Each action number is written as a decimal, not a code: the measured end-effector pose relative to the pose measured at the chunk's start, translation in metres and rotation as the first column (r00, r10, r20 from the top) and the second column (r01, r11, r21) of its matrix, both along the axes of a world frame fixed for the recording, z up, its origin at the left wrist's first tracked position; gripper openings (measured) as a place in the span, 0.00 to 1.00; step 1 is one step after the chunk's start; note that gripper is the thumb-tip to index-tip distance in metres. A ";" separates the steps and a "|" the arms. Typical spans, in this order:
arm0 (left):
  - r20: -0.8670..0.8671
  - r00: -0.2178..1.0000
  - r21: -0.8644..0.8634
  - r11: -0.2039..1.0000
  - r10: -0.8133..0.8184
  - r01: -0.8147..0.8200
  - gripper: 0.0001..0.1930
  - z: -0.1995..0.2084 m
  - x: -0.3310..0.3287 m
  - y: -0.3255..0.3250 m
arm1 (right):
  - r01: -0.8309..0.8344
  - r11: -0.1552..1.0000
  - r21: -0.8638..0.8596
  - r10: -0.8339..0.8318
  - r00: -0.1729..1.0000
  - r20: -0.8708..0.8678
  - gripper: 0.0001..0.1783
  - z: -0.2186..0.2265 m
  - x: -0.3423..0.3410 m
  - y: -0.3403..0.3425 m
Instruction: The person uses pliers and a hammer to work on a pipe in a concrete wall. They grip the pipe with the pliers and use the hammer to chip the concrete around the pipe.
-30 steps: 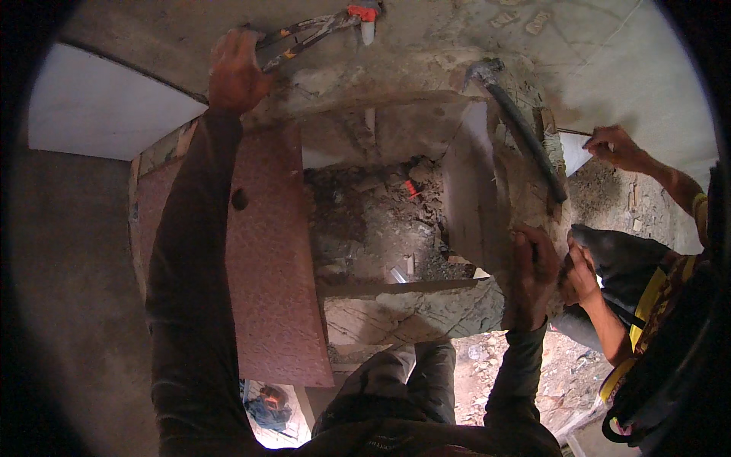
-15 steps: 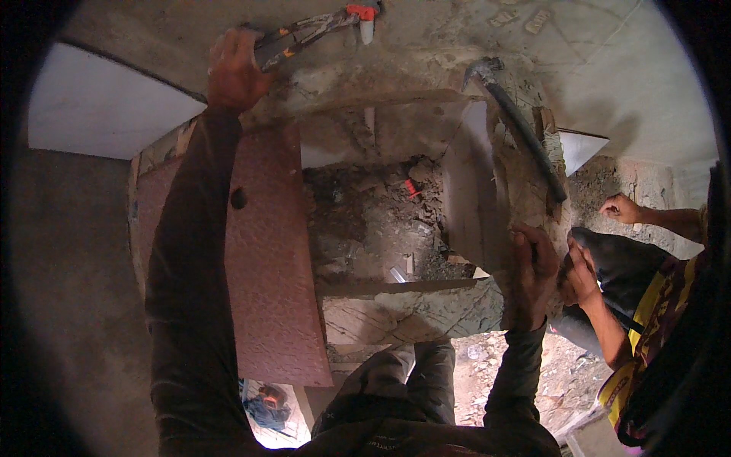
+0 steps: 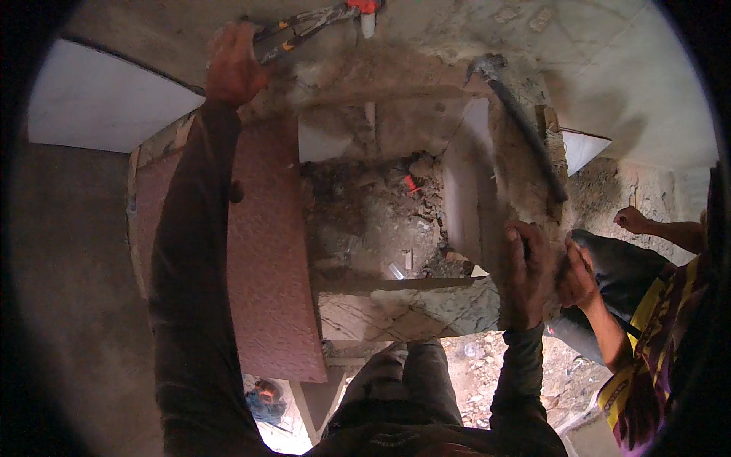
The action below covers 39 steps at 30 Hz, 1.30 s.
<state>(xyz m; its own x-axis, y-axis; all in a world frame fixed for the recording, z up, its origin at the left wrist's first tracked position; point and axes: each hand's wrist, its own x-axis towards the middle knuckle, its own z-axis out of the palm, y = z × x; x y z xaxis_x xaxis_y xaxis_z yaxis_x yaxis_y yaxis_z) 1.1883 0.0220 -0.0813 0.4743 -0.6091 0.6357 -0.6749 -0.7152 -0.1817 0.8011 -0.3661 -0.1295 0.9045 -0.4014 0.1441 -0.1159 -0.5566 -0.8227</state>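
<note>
My left hand (image 3: pixel 234 67) rests at the far left of a rough ledge, thumb apart from the fingers. Its fingers look blurred. Beside it lies a long tool with two dark handles and a red-orange end (image 3: pixel 304 29); I see no grip on it. My right hand (image 3: pixel 529 266) is at the right rim of a rectangular opening, fingers curled round something I cannot make out. Just above it, a claw hammer (image 3: pixel 527 129) with a dark handle lies along the ledge. A reddish patterned slab (image 3: pixel 266 259) with a round hole lies under my left forearm.
Inside the opening are rubble (image 3: pixel 365 221) and a small red piece (image 3: pixel 412 185). A cement-smeared beam (image 3: pixel 407 312) crosses in front of me. At right, a co-worker's hand (image 3: pixel 577 278) is close to my right hand. A white panel (image 3: pixel 106 99) stands at far left.
The whole view shifts slightly. The co-worker's farther hand has moved a little to the right and down. My hands stay in nearly the same places.
</note>
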 end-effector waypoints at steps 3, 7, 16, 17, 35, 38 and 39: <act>0.016 1.000 0.012 1.000 0.015 -0.015 0.29 0.004 -0.005 -0.005 | 0.017 1.000 -0.016 -0.017 0.999 -0.035 0.09 0.002 0.000 0.004; -0.018 0.992 0.012 0.993 0.122 -0.121 0.29 0.002 -0.017 -0.016 | -0.015 0.996 -0.092 0.005 0.994 -0.112 0.08 0.009 0.001 0.003; -0.170 0.926 0.114 0.940 0.337 -0.321 0.32 -0.011 -0.030 -0.015 | -0.053 0.995 -0.083 0.050 0.998 -0.040 0.07 -0.010 0.000 0.001; -0.156 0.908 0.144 0.918 0.389 -0.369 0.32 -0.016 -0.030 -0.012 | -0.065 0.994 -0.085 0.061 0.997 -0.049 0.07 -0.008 0.000 0.000; -0.091 0.922 0.235 0.908 0.376 -0.347 0.43 0.004 -0.048 -0.018 | -0.117 0.991 -0.069 0.121 0.991 0.049 0.05 -0.011 0.001 -0.004; 0.106 0.985 0.182 0.971 0.135 -0.152 0.45 0.011 -0.025 -0.007 | -0.102 0.987 -0.122 0.107 0.994 0.034 0.05 -0.009 0.002 -0.005; 0.158 0.985 0.163 0.982 0.067 -0.093 0.45 0.014 -0.022 -0.012 | -0.096 0.982 -0.164 0.103 0.994 0.032 0.05 -0.011 0.001 -0.006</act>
<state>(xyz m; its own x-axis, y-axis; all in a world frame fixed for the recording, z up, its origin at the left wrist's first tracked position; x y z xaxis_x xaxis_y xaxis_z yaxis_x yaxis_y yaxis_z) 1.1666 0.0101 -0.0668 0.4323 -0.6779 0.5946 -0.5721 -0.7159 -0.4003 0.8024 -0.3718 -0.1407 0.9309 -0.2780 0.2371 -0.0217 -0.6898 -0.7236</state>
